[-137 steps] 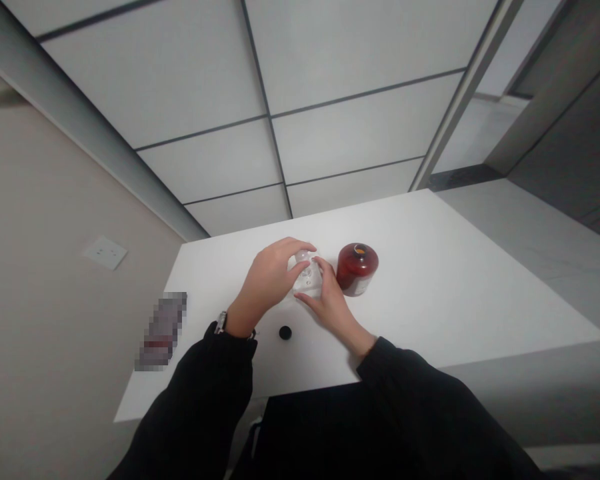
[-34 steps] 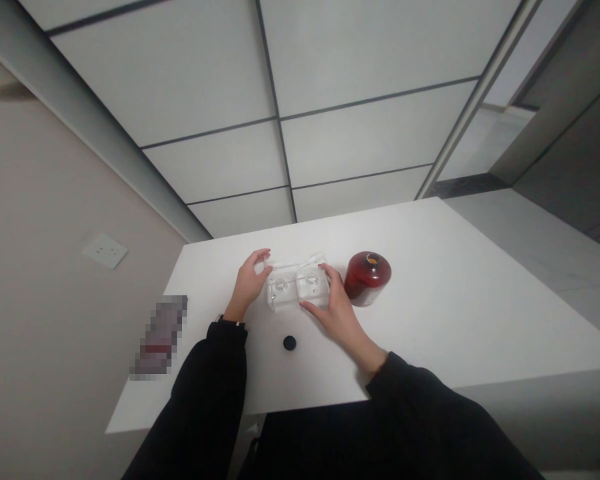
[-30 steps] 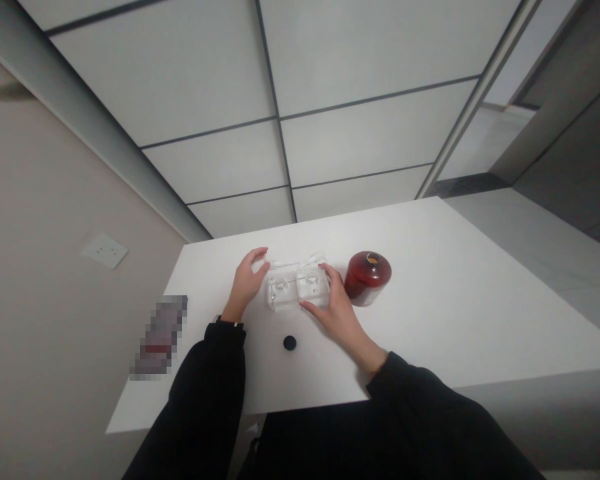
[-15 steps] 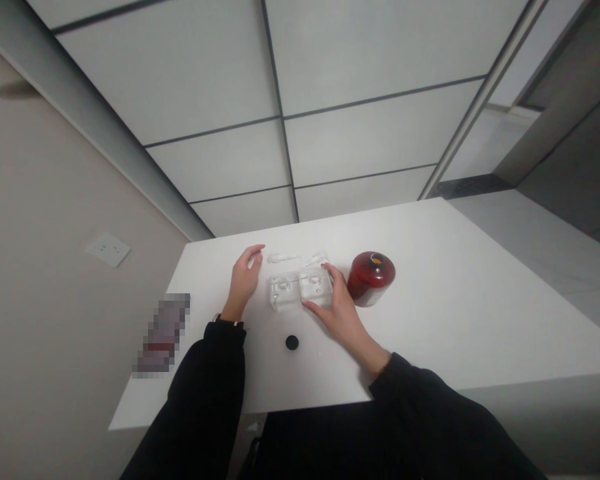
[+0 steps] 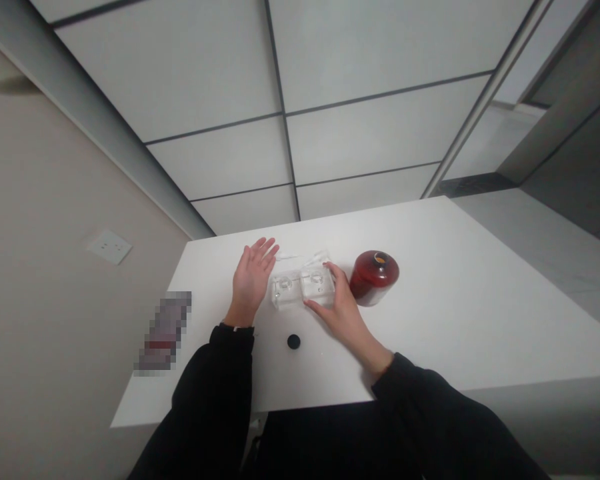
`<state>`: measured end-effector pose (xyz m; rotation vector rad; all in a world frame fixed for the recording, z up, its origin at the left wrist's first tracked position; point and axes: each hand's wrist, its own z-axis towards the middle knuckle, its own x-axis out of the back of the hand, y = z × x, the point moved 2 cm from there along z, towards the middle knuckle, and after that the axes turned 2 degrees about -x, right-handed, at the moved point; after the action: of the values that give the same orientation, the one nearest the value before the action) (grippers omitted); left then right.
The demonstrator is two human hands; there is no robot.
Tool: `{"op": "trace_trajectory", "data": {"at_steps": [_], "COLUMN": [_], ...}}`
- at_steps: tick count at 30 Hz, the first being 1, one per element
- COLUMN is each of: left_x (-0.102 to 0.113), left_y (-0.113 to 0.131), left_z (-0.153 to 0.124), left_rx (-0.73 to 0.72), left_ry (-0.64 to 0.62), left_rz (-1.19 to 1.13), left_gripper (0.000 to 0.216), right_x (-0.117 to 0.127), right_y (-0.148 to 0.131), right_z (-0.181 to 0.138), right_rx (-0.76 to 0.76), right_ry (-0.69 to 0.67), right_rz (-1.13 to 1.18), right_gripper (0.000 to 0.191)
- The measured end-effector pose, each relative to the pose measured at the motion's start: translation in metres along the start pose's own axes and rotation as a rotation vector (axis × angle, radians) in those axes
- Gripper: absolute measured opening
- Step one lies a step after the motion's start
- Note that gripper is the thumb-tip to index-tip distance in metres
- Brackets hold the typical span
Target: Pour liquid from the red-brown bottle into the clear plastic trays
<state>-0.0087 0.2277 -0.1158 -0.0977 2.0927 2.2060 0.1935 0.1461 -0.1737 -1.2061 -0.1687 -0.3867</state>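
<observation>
Nearest the person on the counter (image 5: 445, 320), a small black cap (image 5: 293, 341) lies loose, and a dragging sleeve could sweep it off. Just beyond it, the left hand (image 5: 251, 283) hovers flat with its fingers spread wide, holding nothing, beside the left clear container (image 5: 285, 291). The right hand (image 5: 341, 312) has its fingers (image 5: 331, 269) wrapped round the right clear container (image 5: 317, 283), which stands on the counter touching its twin. A careless shove could tip the red bottle (image 5: 375, 277) beside the knuckles. It seems uncapped, so it would likely spill. Farther back, what looks like a thin clear dropper (image 5: 289, 255) could roll away unnoticed.
</observation>
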Motion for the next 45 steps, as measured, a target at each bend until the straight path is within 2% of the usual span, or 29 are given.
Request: {"op": "trace_trajectory", "data": {"at_steps": [4,7,11,34,45], "left_x": [-0.015,-0.021,-0.021,-0.017,-0.020], "left_y": [-0.003,-0.007,-0.011,-0.026,-0.019], "left_z": [-0.009,-0.013,-0.015,-0.019,-0.019], "left_rx": [0.070,0.048,0.030,-0.015,-0.008], "left_ry": [0.146,0.268,0.329,0.356,0.328], "left_rz": [-0.352,-0.455,-0.506,-0.581,-0.602], "left_gripper": [0.043,0.037,0.034,0.021,0.011], "right_x": [0.000,0.000,0.000,0.002,0.002], "right_y": [0.001,0.002,0.002,0.001,-0.002], "right_z": [0.000,0.000,0.000,-0.002,-0.004], "right_rx": [-0.002,0.002,0.000,-0.014,-0.022], "right_ry": [-0.002,-0.002,-0.006,-0.017,-0.015], "right_rz": [-0.002,0.000,-0.004,-0.030,-0.051], "right_gripper": [0.083,0.083,0.084,0.083,0.085]}}
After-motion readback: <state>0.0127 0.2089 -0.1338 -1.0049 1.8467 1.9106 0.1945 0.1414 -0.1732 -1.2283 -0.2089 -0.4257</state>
